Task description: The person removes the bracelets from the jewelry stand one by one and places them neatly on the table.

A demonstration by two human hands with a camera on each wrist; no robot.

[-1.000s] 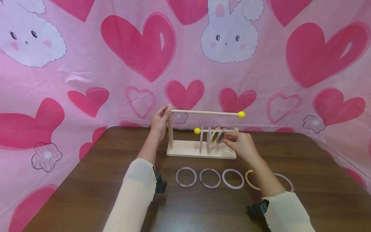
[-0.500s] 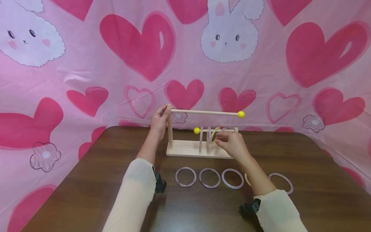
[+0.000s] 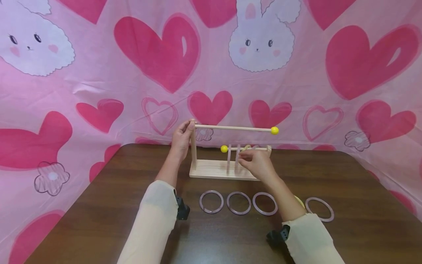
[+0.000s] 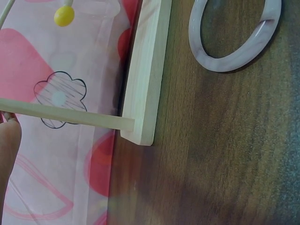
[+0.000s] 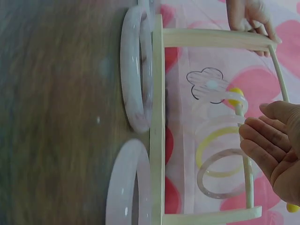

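A wooden bangle stand [image 3: 211,170] has two rods with yellow ball ends. My left hand [image 3: 181,139] grips the top of its tall left post, thumb in front. On the lower rod hang two pale lilac bangles, a yellow bangle [image 5: 200,150] and a marbled lilac bangle [image 5: 201,183]. My right hand [image 3: 258,165] is at this rod, fingertips beside the second pale bangle [image 5: 206,125]. In the right wrist view its fingers are loosely extended, thumb apart. In the head view the hand hides most of the yellow and marbled bangles.
In front of the stand, several bangles lie in a row on the dark wooden table [image 3: 99,220]. A lilac bangle [image 3: 200,202] is leftmost; a yellow bangle [image 3: 299,201] is partly under the right forearm. A pink heart-patterned cloth [image 3: 211,73] hangs behind.
My right hand has moved left along the lower rod, from the marbled bangle past the yellow one to the second pale one. The left hand keeps its place on the post.
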